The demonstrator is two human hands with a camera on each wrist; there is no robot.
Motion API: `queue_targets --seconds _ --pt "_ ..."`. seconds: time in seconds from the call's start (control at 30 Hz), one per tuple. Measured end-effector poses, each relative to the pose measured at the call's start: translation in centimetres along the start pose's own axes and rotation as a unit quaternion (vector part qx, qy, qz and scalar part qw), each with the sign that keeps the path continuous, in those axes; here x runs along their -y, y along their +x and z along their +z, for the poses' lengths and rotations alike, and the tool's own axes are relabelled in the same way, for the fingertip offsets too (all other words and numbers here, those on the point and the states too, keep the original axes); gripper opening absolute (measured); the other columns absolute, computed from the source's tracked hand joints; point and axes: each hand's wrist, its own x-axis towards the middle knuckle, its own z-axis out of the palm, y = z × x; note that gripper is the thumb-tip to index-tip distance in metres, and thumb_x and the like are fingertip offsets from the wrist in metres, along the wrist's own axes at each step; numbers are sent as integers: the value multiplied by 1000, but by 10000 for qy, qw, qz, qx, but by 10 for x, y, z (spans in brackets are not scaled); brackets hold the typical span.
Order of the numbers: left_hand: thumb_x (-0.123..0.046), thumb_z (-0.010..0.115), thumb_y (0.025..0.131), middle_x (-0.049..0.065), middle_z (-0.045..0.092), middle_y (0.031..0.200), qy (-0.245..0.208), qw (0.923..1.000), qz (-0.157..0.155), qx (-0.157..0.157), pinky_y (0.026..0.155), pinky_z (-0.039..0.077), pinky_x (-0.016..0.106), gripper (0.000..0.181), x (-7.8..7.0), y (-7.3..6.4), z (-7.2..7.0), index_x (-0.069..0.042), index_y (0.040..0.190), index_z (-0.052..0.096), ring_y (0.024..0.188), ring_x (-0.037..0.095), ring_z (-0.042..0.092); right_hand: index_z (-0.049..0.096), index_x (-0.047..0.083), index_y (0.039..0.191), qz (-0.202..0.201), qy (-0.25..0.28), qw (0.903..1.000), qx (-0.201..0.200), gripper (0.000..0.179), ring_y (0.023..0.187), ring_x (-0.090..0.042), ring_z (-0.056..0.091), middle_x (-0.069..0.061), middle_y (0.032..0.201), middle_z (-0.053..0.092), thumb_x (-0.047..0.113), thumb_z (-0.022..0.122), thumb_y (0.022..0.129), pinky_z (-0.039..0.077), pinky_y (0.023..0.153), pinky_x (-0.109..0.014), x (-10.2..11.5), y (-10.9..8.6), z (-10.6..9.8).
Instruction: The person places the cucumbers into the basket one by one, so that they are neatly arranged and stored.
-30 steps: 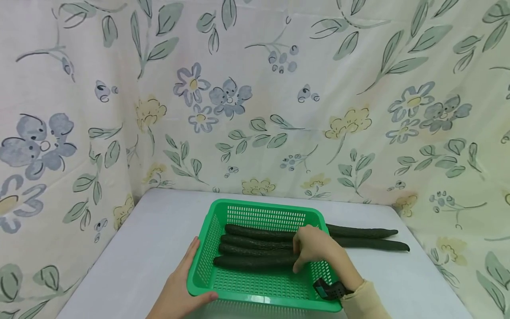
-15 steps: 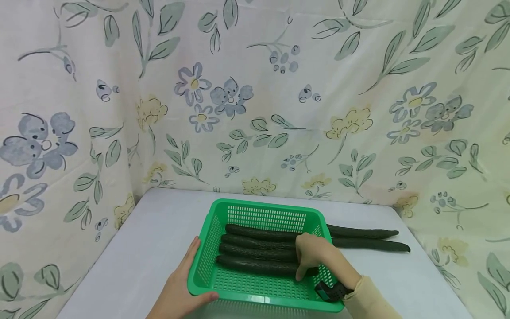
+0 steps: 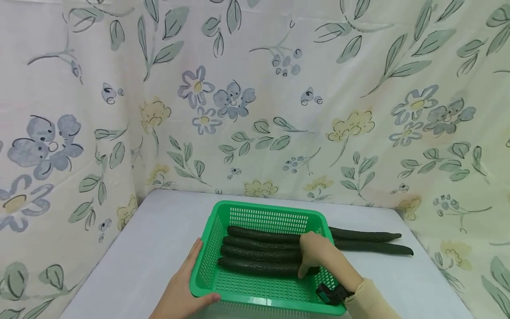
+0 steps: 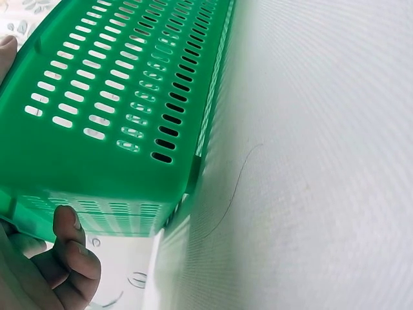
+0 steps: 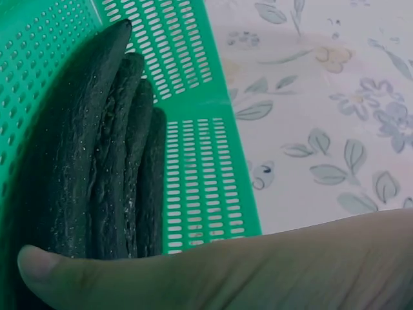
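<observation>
Several long dark green cucumbers lie side by side in a green plastic basket with slotted walls. My right hand reaches inside, its thumb on the near side of the front cucumber and its fingers over the top, gripping it near the right end. In the right wrist view, the thumb crosses the cucumbers; the other fingers are hidden there. My left hand holds the basket's near left corner, thumb on the front rim and fingers along the left wall. Bent fingers show beside that wall in the left wrist view.
Two more cucumbers lie on the white tabletop right of the basket, their left ends hidden behind it. A floral cloth hangs behind the table and along both sides. A black wristband is on the right wrist.
The front cucumber has slid slightly right and toward me under my right hand, and its right end now shows past the fingers. The left hand keeps its place on the basket.
</observation>
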Motion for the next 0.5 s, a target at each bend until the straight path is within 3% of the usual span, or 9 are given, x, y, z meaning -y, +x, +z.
queue_targets --seconds 0.13,0.23,0.37,0.5 --pt "-48 95 74 10 16 178 16 10000 -18 13 108 46 69 134 -1 0 1 -30 173 6 156 46 31 65 12 63 -35 248 9996 124 41 58 -15 59 1 62 62 18 106 62 53 54 -34 -2 -2 -4" --pt "-48 96 74 10 16 178 22 10000 -33 7 109 46 69 134 -2 0 1 -30 173 6 156 46 31 72 10 69 -345 626 9971 259 30 61 -16 62 1 68 67 14 102 68 57 57 -37 -7 -4 -9" --pt "-47 95 75 9 16 178 -35 9999 -107 41 108 47 66 133 -3 0 0 -32 172 6 156 46 31 80 9 80 -873 1245 9876 386 18 66 -17 65 1 76 72 12 97 75 58 60 -39 -16 -8 -18" --pt "-46 95 75 9 15 178 -77 9998 -150 69 106 50 64 132 -3 0 -1 -31 173 7 155 47 33 80 7 91 -1182 1593 9791 438 20 73 -17 67 2 83 73 16 94 80 59 65 -40 -24 -13 -25"
